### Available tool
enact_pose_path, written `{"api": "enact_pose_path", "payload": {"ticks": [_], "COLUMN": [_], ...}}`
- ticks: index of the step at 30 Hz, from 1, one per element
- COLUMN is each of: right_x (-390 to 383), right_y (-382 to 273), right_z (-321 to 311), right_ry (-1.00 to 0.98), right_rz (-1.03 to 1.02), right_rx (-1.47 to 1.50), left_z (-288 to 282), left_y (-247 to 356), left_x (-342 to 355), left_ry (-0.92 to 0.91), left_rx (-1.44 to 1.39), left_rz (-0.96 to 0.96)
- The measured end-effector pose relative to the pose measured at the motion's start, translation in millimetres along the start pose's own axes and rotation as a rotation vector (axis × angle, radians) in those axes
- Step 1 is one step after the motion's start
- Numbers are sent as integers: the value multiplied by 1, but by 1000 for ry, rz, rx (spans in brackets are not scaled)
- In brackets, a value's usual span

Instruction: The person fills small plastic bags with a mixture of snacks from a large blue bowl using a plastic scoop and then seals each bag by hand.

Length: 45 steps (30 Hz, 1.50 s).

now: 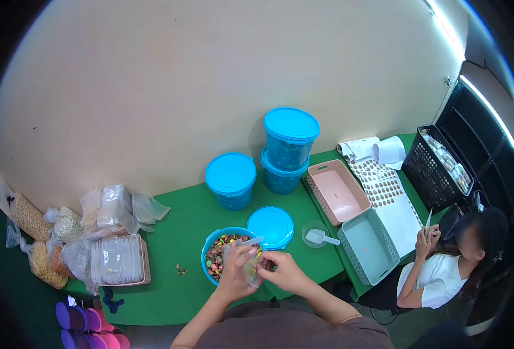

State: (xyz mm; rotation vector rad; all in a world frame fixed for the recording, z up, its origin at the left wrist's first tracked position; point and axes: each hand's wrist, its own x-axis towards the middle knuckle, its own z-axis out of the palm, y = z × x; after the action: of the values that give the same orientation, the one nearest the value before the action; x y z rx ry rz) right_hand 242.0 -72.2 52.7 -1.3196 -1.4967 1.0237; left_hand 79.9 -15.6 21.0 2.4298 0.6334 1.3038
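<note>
A clear plastic bag, with a few yellow-green bits showing through it, is held up in front of the person, by the right-hand rim of an open blue tub. The fingers of the left hand grasp the bag from its left side; those of the right hand pinch its right side — both are closed on it. The tub is full of small multicoloured pieces, and a few scraps lie to its left on the green counter.

Just behind the tub lies a flat blue lid, with a white scoop in a clear bowl to its right. Farther back stand three lidded blue tubs, two of them stacked. Well to the left, a basket holds flat clear bags.

To the right are a pink basket, a green basket and a printed sheet; beside them a co-worker in a white top grips something small and pale.
</note>
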Motion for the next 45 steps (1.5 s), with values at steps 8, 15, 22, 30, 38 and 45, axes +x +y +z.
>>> {"api": "enact_pose_path", "payload": {"ticks": [8, 15, 22, 30, 38, 45], "right_x": [12, 21, 9, 14, 28, 56], "right_y": [-5, 64, 71, 56, 61, 96], "right_z": [-3, 15, 57, 65, 63, 27], "right_ry": [93, -181, -289, -225, -352, 71], "right_rz": [-63, 197, 310, 374, 433, -256], "right_rx": [14, 259, 921, 1011, 1140, -850], "left_z": [0, -32, -57, -71, -91, -147], "left_y": [-18, -8, -12, -15, -24, -28], "left_x": [-19, 13, 19, 13, -4, -21], "left_ry": [240, 582, 753, 641, 698, 789], "left_rx": [-169, -838, -1188, -1333, -1447, -770], "left_rz": [-160, -448, -549, -504, -416, -329]}}
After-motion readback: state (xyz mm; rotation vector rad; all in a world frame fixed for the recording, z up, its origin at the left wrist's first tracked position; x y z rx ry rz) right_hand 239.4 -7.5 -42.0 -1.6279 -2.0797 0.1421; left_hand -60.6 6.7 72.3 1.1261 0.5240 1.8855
